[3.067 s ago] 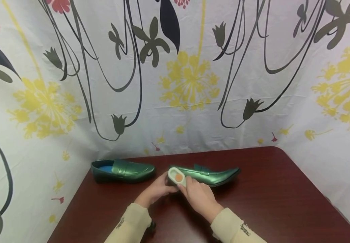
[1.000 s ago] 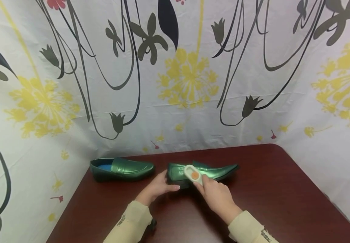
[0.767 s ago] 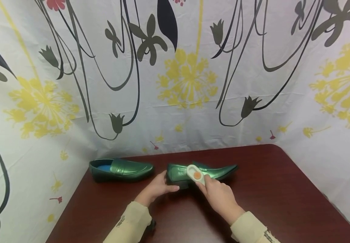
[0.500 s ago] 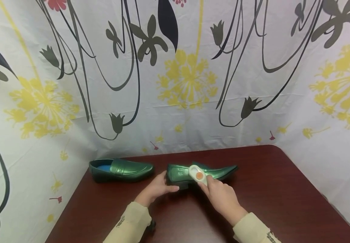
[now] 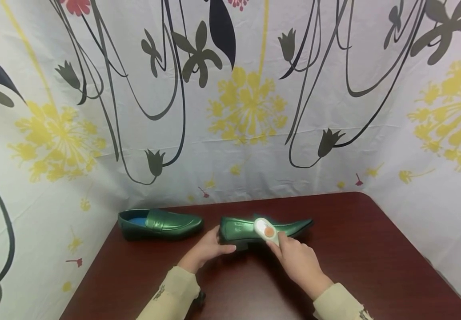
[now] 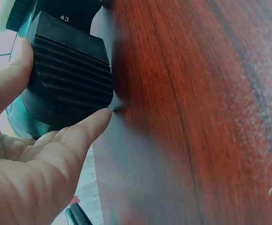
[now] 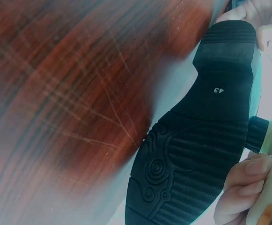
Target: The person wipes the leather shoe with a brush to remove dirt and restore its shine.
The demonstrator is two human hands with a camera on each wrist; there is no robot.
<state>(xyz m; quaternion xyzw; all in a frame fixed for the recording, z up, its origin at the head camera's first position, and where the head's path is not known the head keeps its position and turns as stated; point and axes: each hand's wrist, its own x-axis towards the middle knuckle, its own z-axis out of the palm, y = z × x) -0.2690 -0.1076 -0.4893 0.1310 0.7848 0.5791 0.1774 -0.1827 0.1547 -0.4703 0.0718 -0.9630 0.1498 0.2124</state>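
A shiny green loafer is tilted on its edge on the table, its black sole marked 43 facing the wrist cameras. My left hand grips it at the heel, thumb and fingers on either side of the ridged heel block. In my right hand is a small white-handled brush with an orange spot. Its dark bristles touch the side of the shoe around the middle. A second green loafer with a blue insole stands upright to the left.
The dark red wooden table has a rounded far-right corner. A floral cloth hangs behind it and along both sides. Partly hidden by my left sleeve is a small dark object that I cannot identify.
My right hand has slid the brush rightward along the shoe, from the heel to the middle. My left hand keeps its hold on the heel; the other loafer has not moved.
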